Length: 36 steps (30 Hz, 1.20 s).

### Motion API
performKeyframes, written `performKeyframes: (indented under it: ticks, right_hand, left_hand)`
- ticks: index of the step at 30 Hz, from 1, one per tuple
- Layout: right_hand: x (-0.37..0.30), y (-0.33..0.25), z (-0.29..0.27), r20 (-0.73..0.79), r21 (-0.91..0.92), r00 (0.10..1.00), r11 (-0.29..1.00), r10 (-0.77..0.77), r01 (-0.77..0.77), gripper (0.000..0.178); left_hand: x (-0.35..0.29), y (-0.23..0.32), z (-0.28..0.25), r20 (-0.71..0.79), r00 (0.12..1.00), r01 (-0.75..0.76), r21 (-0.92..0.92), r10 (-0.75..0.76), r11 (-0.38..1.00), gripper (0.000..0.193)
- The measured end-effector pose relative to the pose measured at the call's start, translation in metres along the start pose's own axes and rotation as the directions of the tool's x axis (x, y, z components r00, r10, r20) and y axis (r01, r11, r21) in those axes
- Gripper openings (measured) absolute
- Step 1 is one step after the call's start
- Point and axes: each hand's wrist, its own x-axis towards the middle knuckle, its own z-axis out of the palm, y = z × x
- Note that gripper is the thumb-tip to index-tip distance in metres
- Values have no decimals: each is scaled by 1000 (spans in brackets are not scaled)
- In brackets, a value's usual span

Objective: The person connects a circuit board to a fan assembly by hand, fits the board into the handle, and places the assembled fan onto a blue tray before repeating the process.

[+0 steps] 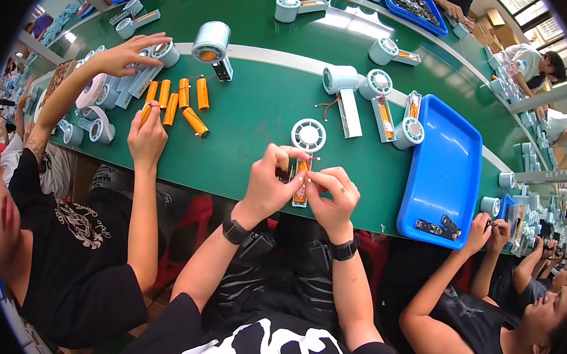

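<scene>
A light blue handheld fan lies in front of me, its round head away from me and its open handle toward me. In that handle sits an orange battery. My left hand and my right hand meet over the handle, fingertips pinched together on thin red wires at the battery's upper part. A small white plug shows beside the left index finger. The fingers hide exactly what lies between them.
A blue tray holding black circuit boards is on the right. Open fans lie beyond my hands. Loose orange batteries and a standing fan are at left, where a co-worker's hands reach in. Another co-worker sits at right.
</scene>
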Motion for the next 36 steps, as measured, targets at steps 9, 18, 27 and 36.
performKeyframes:
  ticks: [9, 18, 27, 36]
  right_hand:
    - [-1, 0, -3, 12, 106, 993, 987, 118, -119, 21]
    - [-4, 3, 0, 19, -35, 997, 997, -73, 74, 21]
    - [-3, 1, -1, 1, -78, 992, 989, -124, 124, 23]
    - [-2, 1, 0, 68, -133, 977, 969, -200, 207, 22]
  left_hand:
    - [-16, -3, -6, -39, 983, -175, 44, 177, 984, 42]
    - [-16, -3, 0, -79, 993, 70, -186, -86, 980, 45]
    - [-23, 16, -7, -32, 991, 129, -77, -131, 989, 42]
    - [-18, 14, -7, -174, 926, 248, -391, -336, 886, 40]
